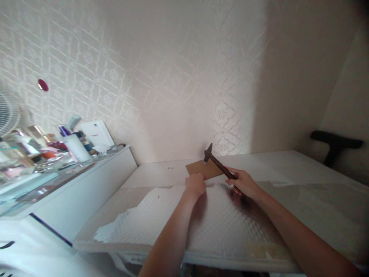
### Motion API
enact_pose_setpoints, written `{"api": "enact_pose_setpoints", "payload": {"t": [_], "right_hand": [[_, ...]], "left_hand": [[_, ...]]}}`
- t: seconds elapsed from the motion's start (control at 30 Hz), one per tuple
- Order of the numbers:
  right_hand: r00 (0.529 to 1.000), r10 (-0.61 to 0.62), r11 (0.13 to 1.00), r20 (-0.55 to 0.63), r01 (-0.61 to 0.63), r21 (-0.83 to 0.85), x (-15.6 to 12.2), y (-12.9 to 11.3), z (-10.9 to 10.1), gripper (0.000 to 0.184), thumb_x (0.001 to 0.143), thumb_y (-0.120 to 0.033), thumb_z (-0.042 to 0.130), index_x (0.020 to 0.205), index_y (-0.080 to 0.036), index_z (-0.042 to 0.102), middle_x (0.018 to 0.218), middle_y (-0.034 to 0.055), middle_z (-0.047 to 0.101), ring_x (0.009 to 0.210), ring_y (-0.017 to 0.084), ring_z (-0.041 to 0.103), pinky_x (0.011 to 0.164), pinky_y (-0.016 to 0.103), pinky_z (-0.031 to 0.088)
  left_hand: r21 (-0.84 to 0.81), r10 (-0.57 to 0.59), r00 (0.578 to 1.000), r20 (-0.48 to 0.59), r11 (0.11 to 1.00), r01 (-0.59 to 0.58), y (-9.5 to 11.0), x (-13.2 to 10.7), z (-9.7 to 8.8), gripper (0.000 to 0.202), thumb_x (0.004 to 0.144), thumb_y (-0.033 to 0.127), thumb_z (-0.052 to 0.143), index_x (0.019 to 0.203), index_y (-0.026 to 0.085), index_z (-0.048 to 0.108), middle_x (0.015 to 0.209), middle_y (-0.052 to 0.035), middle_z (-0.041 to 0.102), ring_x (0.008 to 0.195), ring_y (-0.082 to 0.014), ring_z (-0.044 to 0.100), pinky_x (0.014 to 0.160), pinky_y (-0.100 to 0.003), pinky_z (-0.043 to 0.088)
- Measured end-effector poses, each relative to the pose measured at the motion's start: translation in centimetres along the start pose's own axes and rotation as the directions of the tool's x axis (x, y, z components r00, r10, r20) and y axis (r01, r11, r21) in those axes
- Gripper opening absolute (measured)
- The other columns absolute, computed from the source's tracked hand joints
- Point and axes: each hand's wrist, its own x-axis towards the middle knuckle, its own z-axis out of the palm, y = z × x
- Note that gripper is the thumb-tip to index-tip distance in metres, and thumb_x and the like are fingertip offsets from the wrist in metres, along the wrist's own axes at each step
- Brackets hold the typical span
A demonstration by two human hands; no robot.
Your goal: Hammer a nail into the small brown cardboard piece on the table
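Observation:
My right hand (243,183) is closed round the dark handle of a small hammer (216,162), whose head is raised above a flat piece of brown cardboard (201,168). My left hand (195,184) is curled shut at the cardboard's near edge, fingers pinched together, pressing down there; what it pinches is hidden. The cardboard lies on a white table (288,165), at the far edge of a white textured sheet (184,219) spread under both forearms.
A white cabinet (95,181) stands to the left, its glass top crowded with bottles and jars (57,146). A fan (8,111) shows at the far left. A black chair armrest (336,144) sits at the right. The patterned wall is close behind the table.

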Motion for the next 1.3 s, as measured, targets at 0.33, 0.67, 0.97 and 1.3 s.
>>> {"api": "enact_pose_setpoints", "payload": {"t": [0.33,0.67,0.97,1.3], "right_hand": [[1.000,0.002,0.999,0.013,-0.003,0.039,-0.08,-0.13,-0.05,0.066,0.065,-0.017,0.051,0.130,-0.015,0.039,0.048,-0.0069,0.047,0.028,0.006,0.040,0.028,0.016,0.029],[1.000,-0.006,0.994,0.004,0.005,0.112,-0.05,-0.08,0.02,0.068,0.062,-0.017,0.053,0.129,-0.012,0.040,0.049,-0.0067,0.048,0.028,0.006,0.040,0.026,0.016,0.028],[1.000,0.015,0.994,0.014,-0.016,0.108,0.31,0.61,-0.18,0.068,0.062,-0.017,0.052,0.129,-0.012,0.041,0.047,-0.0069,0.047,0.027,0.007,0.039,0.026,0.017,0.028],[0.999,0.034,0.989,0.011,-0.035,0.140,0.17,0.32,-0.15,0.068,0.061,-0.018,0.053,0.127,-0.011,0.043,0.046,-0.0069,0.047,0.026,0.006,0.038,0.026,0.016,0.026]], "left_hand": [[-0.004,0.003,1.000,-0.020,1.000,-0.003,-0.07,-0.04,0.24,0.029,0.082,0.016,0.039,0.102,0.020,0.059,0.099,-0.0096,0.062,0.093,-0.0231,0.058,0.076,-0.034,0.047],[-0.008,0.000,1.000,-0.025,1.000,0.000,-0.03,0.01,0.25,0.030,0.081,0.015,0.039,0.102,0.019,0.060,0.099,-0.0093,0.063,0.093,-0.0228,0.058,0.077,-0.035,0.046],[-0.001,-0.011,1.000,-0.016,1.000,0.011,0.02,0.00,0.20,0.029,0.081,0.015,0.040,0.102,0.020,0.059,0.097,-0.0095,0.063,0.094,-0.0235,0.058,0.076,-0.035,0.047],[-0.003,-0.007,0.999,-0.035,1.000,0.007,-0.06,0.01,0.39,0.028,0.081,0.016,0.040,0.101,0.020,0.059,0.098,-0.0096,0.062,0.094,-0.0234,0.057,0.076,-0.035,0.046]]}}
